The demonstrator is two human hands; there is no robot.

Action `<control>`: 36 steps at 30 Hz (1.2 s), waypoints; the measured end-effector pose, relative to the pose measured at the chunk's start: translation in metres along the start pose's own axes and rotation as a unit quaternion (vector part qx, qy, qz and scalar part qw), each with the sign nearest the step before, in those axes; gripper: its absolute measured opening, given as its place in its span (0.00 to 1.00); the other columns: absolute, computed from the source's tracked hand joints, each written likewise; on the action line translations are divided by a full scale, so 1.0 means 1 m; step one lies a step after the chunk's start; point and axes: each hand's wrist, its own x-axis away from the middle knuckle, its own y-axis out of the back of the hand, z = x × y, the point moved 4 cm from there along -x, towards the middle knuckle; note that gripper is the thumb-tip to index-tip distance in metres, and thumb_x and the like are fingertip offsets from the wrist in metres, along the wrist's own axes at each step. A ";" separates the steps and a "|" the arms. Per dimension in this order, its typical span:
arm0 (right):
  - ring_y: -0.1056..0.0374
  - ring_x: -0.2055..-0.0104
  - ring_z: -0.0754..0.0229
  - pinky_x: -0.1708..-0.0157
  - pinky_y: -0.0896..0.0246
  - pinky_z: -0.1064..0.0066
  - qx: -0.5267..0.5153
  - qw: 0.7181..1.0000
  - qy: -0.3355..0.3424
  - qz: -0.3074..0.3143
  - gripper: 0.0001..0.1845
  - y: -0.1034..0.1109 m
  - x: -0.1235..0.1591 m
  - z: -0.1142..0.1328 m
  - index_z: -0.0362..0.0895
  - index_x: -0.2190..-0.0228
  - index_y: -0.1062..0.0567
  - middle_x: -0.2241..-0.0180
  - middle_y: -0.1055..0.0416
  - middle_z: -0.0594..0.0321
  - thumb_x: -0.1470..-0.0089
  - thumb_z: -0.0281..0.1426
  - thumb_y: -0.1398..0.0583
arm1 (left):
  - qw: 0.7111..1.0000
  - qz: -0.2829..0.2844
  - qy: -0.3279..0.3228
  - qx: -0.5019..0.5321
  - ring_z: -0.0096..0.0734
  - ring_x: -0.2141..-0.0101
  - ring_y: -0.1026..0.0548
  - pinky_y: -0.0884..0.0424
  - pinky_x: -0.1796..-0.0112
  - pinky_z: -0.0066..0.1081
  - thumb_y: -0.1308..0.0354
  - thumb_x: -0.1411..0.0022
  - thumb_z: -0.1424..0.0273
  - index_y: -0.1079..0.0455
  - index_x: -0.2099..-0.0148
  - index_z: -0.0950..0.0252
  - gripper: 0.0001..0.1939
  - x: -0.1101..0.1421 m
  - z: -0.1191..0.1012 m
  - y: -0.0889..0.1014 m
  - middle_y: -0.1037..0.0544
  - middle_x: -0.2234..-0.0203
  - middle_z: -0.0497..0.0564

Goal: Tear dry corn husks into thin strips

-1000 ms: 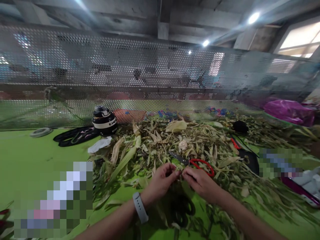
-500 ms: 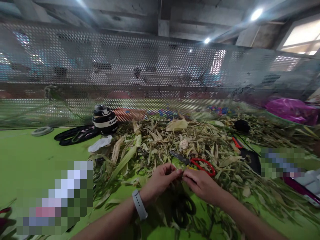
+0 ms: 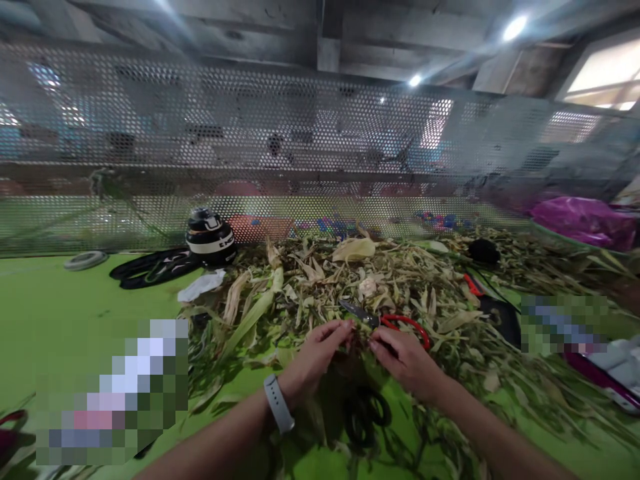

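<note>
Just beyond right hand, scissors, farther bottle, lettered perhaps “EN”

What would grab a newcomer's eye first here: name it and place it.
The red-handled scissors stand out first, lying just beyond the right hand, on the near side of a heap of dry leaves. A black bottle with a white band stands behind at left, and shiny purple plastic shows at far right.
</note>
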 end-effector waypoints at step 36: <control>0.39 0.74 0.65 0.74 0.46 0.76 -0.081 0.996 -0.020 -0.043 0.11 0.003 -0.003 0.000 0.43 0.69 0.32 0.77 0.34 0.65 0.42 0.35 0.50 | 0.998 0.020 0.034 0.053 0.19 0.81 0.34 0.38 0.80 0.21 0.37 0.53 0.61 0.31 0.66 0.68 0.16 -0.001 0.009 -0.002 0.27 0.78 0.47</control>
